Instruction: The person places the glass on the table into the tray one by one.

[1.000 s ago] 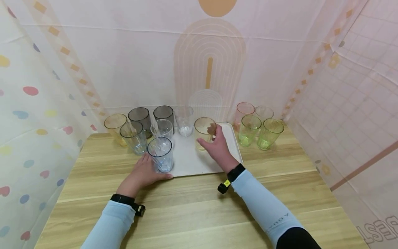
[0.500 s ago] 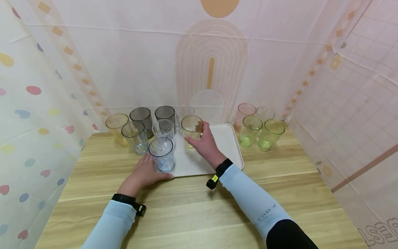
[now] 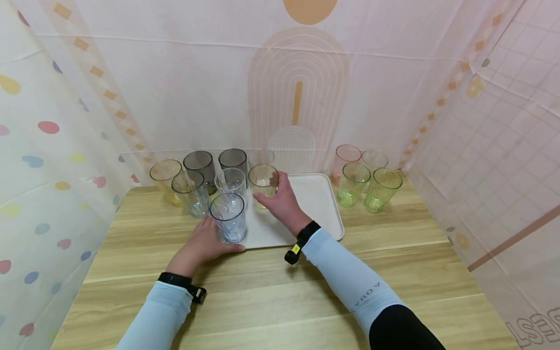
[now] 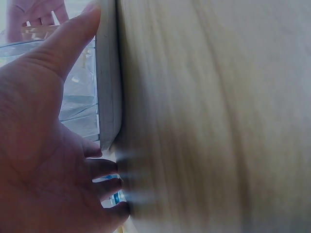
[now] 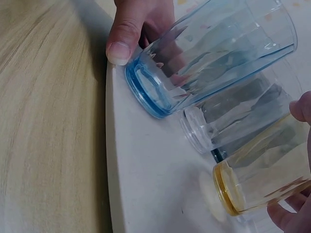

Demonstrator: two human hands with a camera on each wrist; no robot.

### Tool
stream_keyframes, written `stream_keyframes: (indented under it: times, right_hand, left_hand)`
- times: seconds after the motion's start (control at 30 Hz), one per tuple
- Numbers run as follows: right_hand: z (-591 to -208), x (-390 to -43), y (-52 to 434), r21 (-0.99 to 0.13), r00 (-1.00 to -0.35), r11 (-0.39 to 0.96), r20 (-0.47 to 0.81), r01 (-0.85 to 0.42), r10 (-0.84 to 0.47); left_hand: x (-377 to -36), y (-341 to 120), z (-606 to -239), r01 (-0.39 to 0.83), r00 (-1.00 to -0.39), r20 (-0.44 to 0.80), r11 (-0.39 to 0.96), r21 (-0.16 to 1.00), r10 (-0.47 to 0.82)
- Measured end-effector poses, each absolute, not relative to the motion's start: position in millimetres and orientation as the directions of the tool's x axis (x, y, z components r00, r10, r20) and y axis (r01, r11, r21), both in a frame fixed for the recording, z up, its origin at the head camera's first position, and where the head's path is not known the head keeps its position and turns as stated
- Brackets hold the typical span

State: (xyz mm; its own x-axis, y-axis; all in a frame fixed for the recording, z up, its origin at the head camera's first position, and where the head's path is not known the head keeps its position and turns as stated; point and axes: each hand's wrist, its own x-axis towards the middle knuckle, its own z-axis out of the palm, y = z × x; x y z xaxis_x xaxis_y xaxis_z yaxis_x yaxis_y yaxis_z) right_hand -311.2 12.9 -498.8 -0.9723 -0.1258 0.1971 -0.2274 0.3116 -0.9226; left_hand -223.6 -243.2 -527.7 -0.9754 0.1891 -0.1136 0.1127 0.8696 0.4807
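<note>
Since the earlier pictures the right hand has carried the amber glass leftward along the white tray, from about the tray's middle to a spot just beside the clear glass; the left hand has stayed where it was.

Much is hard to read. In the left wrist view the blue glass shows only as a pale sliver between the palm and the tray's rim, and the worktop is a blur. In the right wrist view the amber glass is cut off at the frame's edge and only fingertips of the right hand show. A further clear glass behind the amber one is largely covered from the head view.

The right hand's grip is curled round the amber glass, thumb on the near-left side, fingers on the far side; the glass stands upright, and whether its base touches the tray cannot be told. The left hand's grip is round the blue glass at the tray's near-left corner, its thumb lying against the base where it meets the tray's edge and the fingers wrapping the left side.

Grey, amber and pale glasses stand off the tray to the left, pink and green ones to its right.
</note>
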Motion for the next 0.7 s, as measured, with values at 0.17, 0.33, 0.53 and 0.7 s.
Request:
stream_keyframes:
  times: [0.17,0.33,0.53,0.7]
  right_hand:
    - [-502.2,-311.1,12.2,-0.916,-0.974,0.336,0.189,-0.22,-0.123]
    - [-503.9,-311.0,12.2,-0.911,-0.974,0.348,0.19,-0.222,-0.124]
    - [-506.0,-312.1,10.8,-0.902,-0.972,0.365,0.195,-0.229,-0.129]
    - [-508.3,-313.0,10.2,-0.902,-0.971,0.364,0.203,-0.234,-0.122]
  left_hand:
    - [-223.0,-241.4,-527.0,0.116,-0.974,-0.116,0.871,0.477,0.193]
    - [-222.6,-240.1,-524.8,0.122,-0.974,-0.11,0.868,0.48,0.198]
    - [-221.5,-238.8,-520.2,0.126,-0.974,-0.108,0.87,0.477,0.201]
    - [-220.8,-238.0,-518.4,0.131,-0.974,-0.102,0.869,0.478,0.203]
